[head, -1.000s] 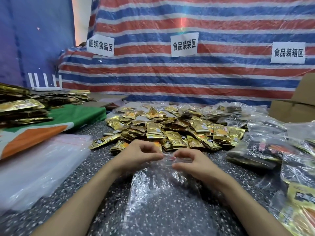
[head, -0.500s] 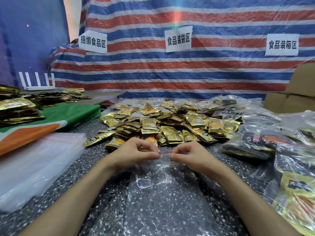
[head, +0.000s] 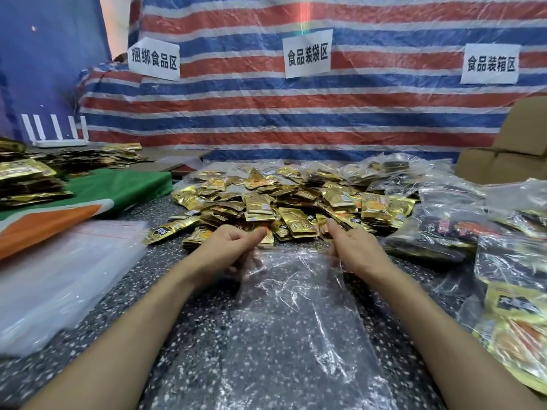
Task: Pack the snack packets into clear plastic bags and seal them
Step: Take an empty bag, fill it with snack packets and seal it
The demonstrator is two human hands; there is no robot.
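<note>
Two hands hold one clear plastic bag [head: 296,335], which lies flat on the speckled table [head: 142,306] directly in front of the person, its mouth edge turned away toward the pile of gold snack packets [head: 284,208]. Left hand [head: 233,250]: fingers curled, thumb laid along the top, pinching the left end of the mouth edge; some fingertips show blurred through the plastic. Right hand [head: 353,251]: fingers curled, pinching the right end of the same edge. The hands are apart, with the edge stretched between them. The table's speckle is visible through the bag. The pile sits just beyond both hands. A stack of clear bags [head: 59,276] lies to the left and filled bags [head: 438,235] to the right. Cardboard boxes [head: 509,161] are at far right, with a striped tarp [head: 266,113] behind.
</note>
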